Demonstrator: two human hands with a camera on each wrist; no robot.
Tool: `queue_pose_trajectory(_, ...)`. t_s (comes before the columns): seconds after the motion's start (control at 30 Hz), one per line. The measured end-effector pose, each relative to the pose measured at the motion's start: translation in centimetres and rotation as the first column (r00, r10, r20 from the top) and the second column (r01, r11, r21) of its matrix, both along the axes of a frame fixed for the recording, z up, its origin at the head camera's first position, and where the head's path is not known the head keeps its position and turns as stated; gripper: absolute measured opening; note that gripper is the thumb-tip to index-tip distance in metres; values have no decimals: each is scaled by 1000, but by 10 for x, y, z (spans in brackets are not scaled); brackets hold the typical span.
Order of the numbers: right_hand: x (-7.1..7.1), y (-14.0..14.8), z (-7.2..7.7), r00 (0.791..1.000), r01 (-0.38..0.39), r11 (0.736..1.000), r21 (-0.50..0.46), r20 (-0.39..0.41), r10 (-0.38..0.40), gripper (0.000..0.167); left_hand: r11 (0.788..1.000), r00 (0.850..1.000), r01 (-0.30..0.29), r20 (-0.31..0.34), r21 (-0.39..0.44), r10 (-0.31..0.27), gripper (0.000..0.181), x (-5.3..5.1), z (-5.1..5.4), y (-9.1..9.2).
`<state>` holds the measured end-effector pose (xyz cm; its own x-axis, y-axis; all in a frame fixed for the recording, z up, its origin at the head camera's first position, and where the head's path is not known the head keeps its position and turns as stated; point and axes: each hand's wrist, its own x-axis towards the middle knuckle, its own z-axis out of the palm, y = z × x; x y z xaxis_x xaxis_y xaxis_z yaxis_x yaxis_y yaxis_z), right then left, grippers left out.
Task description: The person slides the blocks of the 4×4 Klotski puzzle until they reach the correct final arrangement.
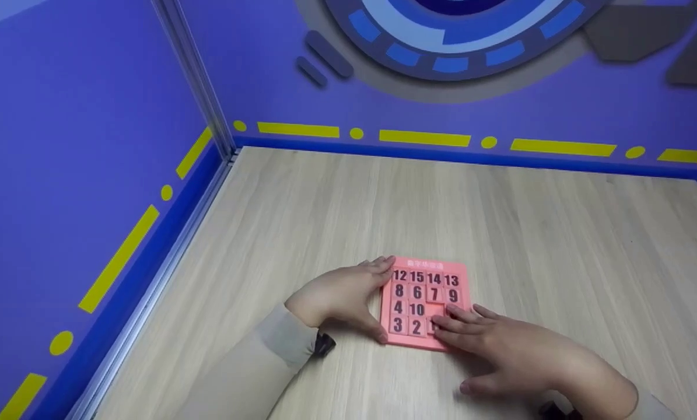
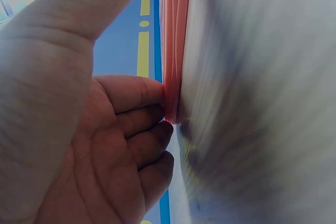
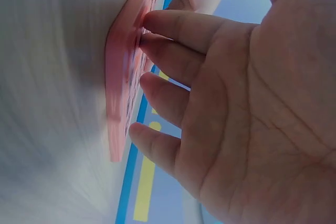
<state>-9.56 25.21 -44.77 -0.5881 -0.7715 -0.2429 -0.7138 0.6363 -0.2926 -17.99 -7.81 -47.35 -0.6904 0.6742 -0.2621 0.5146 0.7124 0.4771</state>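
The number puzzle [image 1: 424,300] lies on the table [image 1: 336,216], left hand [image 1: 348,294] holding its left edge, right hand [image 1: 514,350] with fingers extended onto the tiles [image 1: 416,293], tile-sliding apparently in hand, the next move likely needing a light push toward the gap [image 1: 435,310].

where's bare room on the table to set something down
The widest bare patch of table lies between the number puzzle and the back wall, spreading right beyond the right grip. A smaller one lies between left sleeve and metal rail. It's crowded at the puzzle: left grip along its left edge, right grip over its lower right.
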Motion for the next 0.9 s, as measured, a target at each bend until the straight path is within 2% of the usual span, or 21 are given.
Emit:
queue_pose_trajectory(0.3,-11,1,-4,992,93,996,-8,91,-91,85,1000,1000,7,-9,-1,-7,132,1,1,-1)
queue_pose_trajectory(0.57,-16,6,-9,993,97,994,-46,78,-93,86,1000,1000,13,-27,-5,-13,130,1,2,0)
queue_pose_trajectory(0.8,-22,7,-14,992,117,992,-56,46,-115,88,1000,998,9,-61,17,-8,111,-1,0,0)
queue_pose_trajectory(0.9,-23,10,-14,991,130,990,-54,51,-127,89,1000,998,-5,-62,17,6,108,-1,0,1)
